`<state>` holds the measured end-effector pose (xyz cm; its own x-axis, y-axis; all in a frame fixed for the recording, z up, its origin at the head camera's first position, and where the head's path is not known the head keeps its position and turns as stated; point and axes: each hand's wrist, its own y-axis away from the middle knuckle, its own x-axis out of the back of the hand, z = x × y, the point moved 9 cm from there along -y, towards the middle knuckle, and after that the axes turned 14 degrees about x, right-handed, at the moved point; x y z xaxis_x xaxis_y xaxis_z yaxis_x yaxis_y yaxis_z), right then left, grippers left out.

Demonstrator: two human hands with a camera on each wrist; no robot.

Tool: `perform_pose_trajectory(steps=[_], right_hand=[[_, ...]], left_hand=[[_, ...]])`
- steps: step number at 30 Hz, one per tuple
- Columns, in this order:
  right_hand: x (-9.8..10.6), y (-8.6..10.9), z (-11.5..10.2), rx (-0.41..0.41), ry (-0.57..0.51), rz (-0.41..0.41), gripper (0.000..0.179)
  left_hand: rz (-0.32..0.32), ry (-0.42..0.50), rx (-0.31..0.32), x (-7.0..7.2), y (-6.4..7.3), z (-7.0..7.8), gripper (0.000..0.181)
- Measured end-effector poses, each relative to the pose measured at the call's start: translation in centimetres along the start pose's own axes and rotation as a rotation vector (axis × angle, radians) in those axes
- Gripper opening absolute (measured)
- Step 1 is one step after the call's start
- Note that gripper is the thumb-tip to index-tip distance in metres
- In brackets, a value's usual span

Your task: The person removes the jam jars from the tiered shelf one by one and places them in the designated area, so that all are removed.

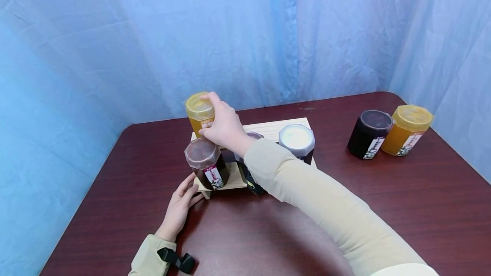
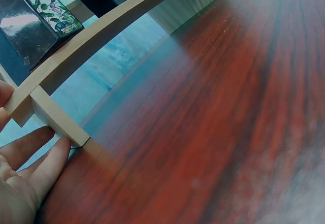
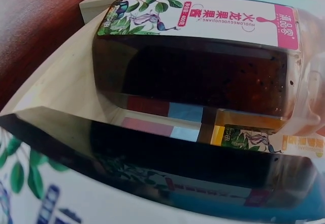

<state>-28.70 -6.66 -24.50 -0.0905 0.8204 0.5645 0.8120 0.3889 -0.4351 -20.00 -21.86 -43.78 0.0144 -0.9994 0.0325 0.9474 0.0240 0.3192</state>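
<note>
Jar of yellow jam (image 1: pixel 198 112) is in my right hand (image 1: pixel 228 127), at the back left corner of the wooden rack (image 1: pixel 285 126), pinched between thumb and fingers around its upper part. I cannot tell whether its base touches the wood. Handling it well here, I judge, means keeping it upright, feeling for a flat, firm base before any slackening of the pinch, and minding the rack's left edge. Just in front, at the front left corner, stands a dark jar (image 1: pixel 209 165), so my right sleeve (image 1: pixel 318 195) should clear its top. My left hand (image 1: pixel 180 208) is at that same corner, fingers spread, some of them touching the rack's leg (image 2: pixel 61 117); light, even pressure there should steady the rack without sliding it. Farther along, a second dark jar (image 1: pixel 255 135) is half hidden by my sleeve, and a white-lidded jar (image 1: pixel 296 137) is near the rack's right edge. Well apart from the rack, toward the back right corner of the table (image 1: pixel 230 233), a black jar (image 1: pixel 368 137) and a yellow-lidded jar (image 1: pixel 406 133) stand side by side; I cannot tell whether they touch. Behind the table hangs a blue curtain (image 1: pixel 245 33).
</note>
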Motion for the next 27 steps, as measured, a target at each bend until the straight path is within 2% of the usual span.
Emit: perform_pose_trajectory(steps=[7,14,18,22,27], right_hand=[[0.4,0.1,0.3,-0.004,-0.057,0.053,0.076],[0.8,0.3,0.4,0.001,-0.221,0.132,0.076],[1.5,0.6,0.5,0.011,-0.276,0.205,0.077],[2.8,1.0,0.5,0.038,-0.288,0.288,0.077],[3.8,1.5,0.4,0.061,-0.329,0.341,0.077]], left_hand=[[0.006,0.002,0.000,0.0,0.0,-0.1,0.050],[0.001,0.002,-0.009,0.0,-0.1,-0.1,0.050],[-0.001,0.001,-0.004,-0.1,-0.1,-0.3,0.050],[-0.003,0.002,-0.005,-0.2,0.0,-0.2,0.050],[0.000,0.002,-0.004,-0.2,-0.1,-0.1,0.050]])
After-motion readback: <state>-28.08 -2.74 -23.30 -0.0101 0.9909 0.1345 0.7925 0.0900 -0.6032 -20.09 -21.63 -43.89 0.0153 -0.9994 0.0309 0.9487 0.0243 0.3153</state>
